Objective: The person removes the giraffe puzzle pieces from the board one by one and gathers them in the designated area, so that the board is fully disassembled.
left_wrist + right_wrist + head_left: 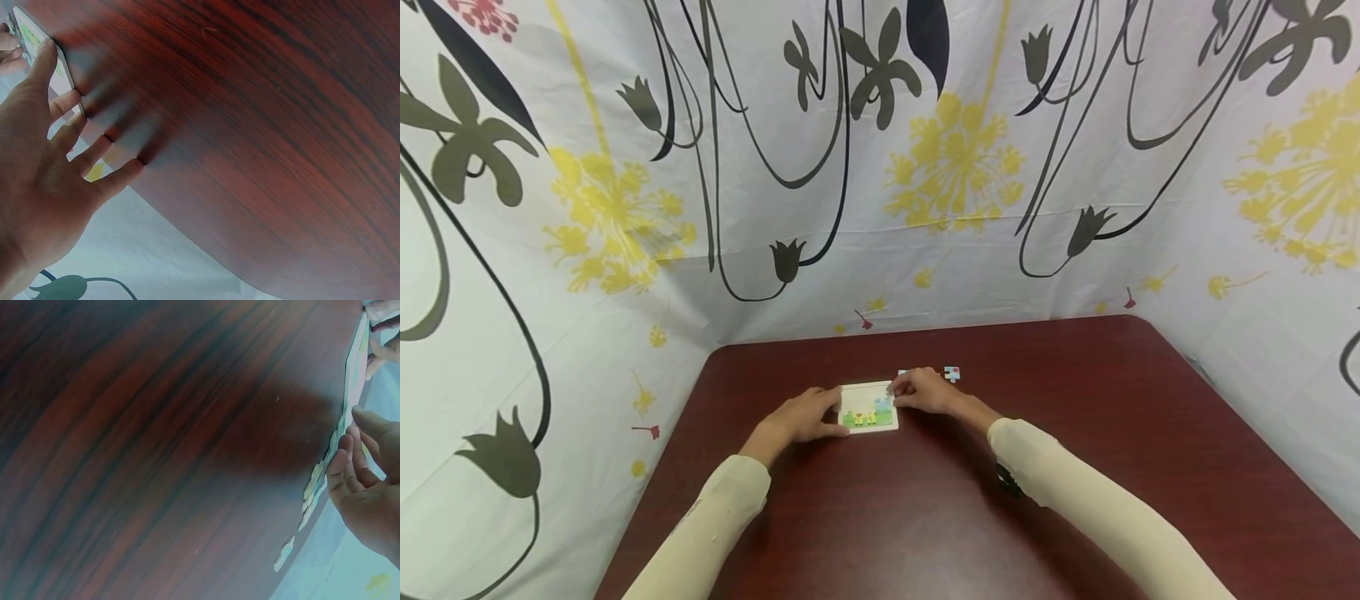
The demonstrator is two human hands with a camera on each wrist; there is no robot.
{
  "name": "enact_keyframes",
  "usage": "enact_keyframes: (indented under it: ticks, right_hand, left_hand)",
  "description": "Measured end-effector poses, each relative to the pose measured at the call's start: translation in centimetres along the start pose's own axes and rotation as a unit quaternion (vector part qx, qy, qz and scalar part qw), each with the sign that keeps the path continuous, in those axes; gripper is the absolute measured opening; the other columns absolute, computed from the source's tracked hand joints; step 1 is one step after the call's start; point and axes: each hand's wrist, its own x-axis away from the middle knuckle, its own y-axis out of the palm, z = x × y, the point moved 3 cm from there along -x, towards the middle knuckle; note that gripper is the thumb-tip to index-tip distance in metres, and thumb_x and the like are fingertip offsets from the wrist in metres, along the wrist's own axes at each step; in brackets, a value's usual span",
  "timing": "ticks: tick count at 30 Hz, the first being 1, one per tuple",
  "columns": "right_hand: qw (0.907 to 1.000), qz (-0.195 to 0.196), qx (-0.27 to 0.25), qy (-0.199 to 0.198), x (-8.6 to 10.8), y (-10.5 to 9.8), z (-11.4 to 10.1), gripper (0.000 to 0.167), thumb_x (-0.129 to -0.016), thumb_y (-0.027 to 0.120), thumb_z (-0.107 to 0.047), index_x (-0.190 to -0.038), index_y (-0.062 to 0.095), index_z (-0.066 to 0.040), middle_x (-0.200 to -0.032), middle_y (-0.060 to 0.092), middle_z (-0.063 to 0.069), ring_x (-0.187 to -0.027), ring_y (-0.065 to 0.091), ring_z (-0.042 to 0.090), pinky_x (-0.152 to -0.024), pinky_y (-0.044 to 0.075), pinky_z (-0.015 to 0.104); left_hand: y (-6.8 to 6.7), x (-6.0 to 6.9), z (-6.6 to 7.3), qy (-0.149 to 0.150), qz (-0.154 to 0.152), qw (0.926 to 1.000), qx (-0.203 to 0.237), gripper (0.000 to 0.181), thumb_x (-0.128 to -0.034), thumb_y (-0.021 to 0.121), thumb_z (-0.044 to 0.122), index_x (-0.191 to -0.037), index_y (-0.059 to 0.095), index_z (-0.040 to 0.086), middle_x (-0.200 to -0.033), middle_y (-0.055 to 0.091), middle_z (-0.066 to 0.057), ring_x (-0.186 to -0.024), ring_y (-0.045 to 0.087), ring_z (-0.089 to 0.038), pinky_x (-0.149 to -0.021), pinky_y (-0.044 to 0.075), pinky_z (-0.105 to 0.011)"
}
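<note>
A small white jigsaw tray (859,398) lies on the table, partly filled along its near edge and right side with joined green, yellow and light blue pieces (882,416). My left hand (805,415) steadies the tray's left end. In the left wrist view its thumb (44,62) lies over the tray while the other fingers are spread out straight. At the tray's right edge, my right hand (922,392) has bent fingers and pinches a small light blue puzzle piece, mostly hidden by the fingertips. The right wrist view shows that hand (369,481) beside the tray's end.
Beyond my right hand lies a loose blue puzzle piece (952,373) with a red spot. Another piece (902,373) is partly covered by the hand. The dark red-brown table (1075,417) reaches a patterned white cloth (880,275) behind and at both sides.
</note>
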Motion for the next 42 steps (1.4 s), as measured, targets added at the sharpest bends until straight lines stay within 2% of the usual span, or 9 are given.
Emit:
enact_keyframes:
  ticks: [8, 15, 25, 32, 42]
  right_hand:
    - [0.9991, -0.036, -0.023, 0.005, -0.3, 0.4, -0.6, 0.031, -0.093, 0.079, -0.011, -0.119, 0.074, 0.005, -0.112, 0.075, 0.016, -0.095, 0.073, 0.023, -0.083, 0.058, 0.029]
    - [0.9991, -0.043, -0.005, 0.005, -0.6, 0.6, -0.9, 0.022, -0.093, 0.078, -0.009, -0.112, 0.076, 0.001, -0.104, 0.075, 0.012, -0.09, 0.072, 0.02, -0.079, 0.057, 0.028]
    - [0.9996, -0.016, -0.013, 0.022, -0.5, 0.9, -0.6, 0.021, -0.091, 0.081, -0.008, -0.109, 0.072, -0.003, -0.101, 0.073, 0.01, -0.087, 0.069, 0.02, -0.079, 0.056, 0.031]
    - [0.9999, -0.002, -0.012, 0.01, -0.5, 1.3, -0.7, 0.021, -0.091, 0.081, -0.009, -0.109, 0.07, -0.005, -0.1, 0.073, 0.008, -0.085, 0.066, 0.016, -0.077, 0.055, 0.029]
    - [0.9989, 0.014, -0.045, 0.0, -0.2, 1.0, -0.7, 0.021, -0.091, 0.08, -0.004, -0.109, 0.069, -0.003, -0.096, 0.074, 0.009, -0.087, 0.07, 0.018, -0.079, 0.058, 0.032]
  left_hand:
    - [-0.1, 0.0, 0.2, 0.003, -0.003, 1.0, 0.004, 0.041, -0.0925, 0.077, 0.05, -0.11, 0.056, 0.02, -0.106, 0.055, -0.001, -0.116, 0.05, -0.024, -0.082, 0.046, -0.044]
    - [0.0, 0.0, 0.1, -0.006, -0.002, 1.0, 0.003, 0.04, -0.0921, 0.076, 0.052, -0.108, 0.055, 0.022, -0.116, 0.056, -0.003, -0.118, 0.051, -0.025, -0.084, 0.046, -0.044]
    - [0.0, 0.0, 0.0, 0.001, -0.003, 1.0, 0.002, 0.042, -0.0918, 0.077, 0.052, -0.109, 0.055, 0.021, -0.118, 0.056, -0.005, -0.113, 0.051, -0.025, -0.082, 0.047, -0.045]
    - [0.1, 0.0, -0.1, -0.001, -0.008, 0.9999, -0.007, 0.042, -0.0922, 0.076, 0.054, -0.111, 0.055, 0.022, -0.125, 0.057, -0.004, -0.128, 0.051, -0.026, -0.089, 0.048, -0.046]
    - [0.0, -0.3, -0.2, -0.001, -0.004, 1.0, -0.006, 0.043, -0.0919, 0.076, 0.054, -0.111, 0.055, 0.022, -0.127, 0.057, -0.005, -0.131, 0.05, -0.027, -0.09, 0.049, -0.048]
